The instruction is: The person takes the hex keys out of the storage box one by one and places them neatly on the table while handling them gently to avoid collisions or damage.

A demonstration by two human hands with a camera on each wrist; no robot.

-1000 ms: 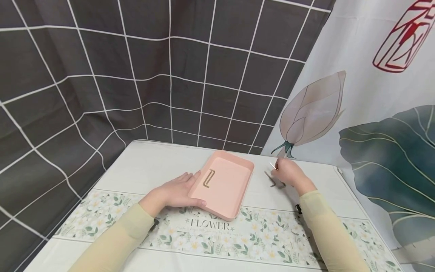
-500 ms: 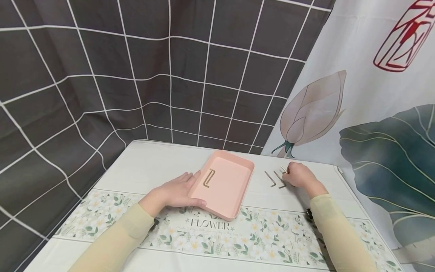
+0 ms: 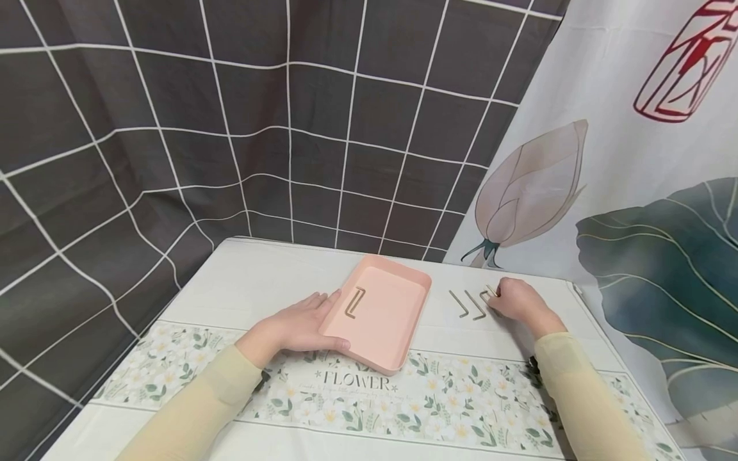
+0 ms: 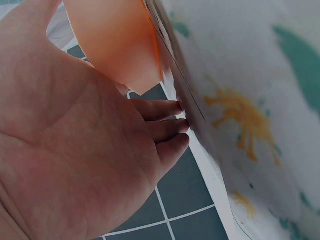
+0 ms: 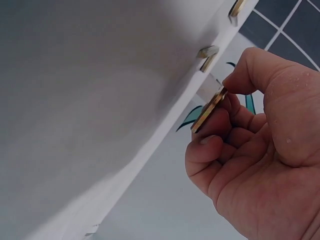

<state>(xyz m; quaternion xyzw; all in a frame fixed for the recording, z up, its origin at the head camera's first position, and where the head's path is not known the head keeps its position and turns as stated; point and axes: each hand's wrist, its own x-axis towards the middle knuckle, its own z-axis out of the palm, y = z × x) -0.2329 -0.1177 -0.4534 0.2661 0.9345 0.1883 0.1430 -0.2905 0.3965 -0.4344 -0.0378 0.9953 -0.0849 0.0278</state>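
Observation:
A shallow pink tray (image 3: 383,314) lies on the table, with brass-coloured L-shaped hex keys (image 3: 355,302) close together at its left side. My left hand (image 3: 296,325) rests against the tray's left edge, fingers straight and thumb along the near rim; in the left wrist view the palm (image 4: 75,130) faces the camera beside the tray wall (image 4: 117,47). Right of the tray, two hex keys (image 3: 459,303) lie side by side on the cloth. Beside them, my right hand (image 3: 521,304) pinches a brass hex key (image 5: 210,111) between thumb and fingers; whether it holds just one is unclear.
The table has a white cloth (image 3: 277,275) with a printed flower band (image 3: 450,416). Behind it hangs a dark grid-patterned curtain (image 3: 323,153); a white curtain with plant prints (image 3: 576,250) hangs at the right, close to the table's far edge.
My right hand has moved rightward and slightly nearer, still holding a hex key, uncovering the second hex key on the cloth. The left hand and tray have stayed put.

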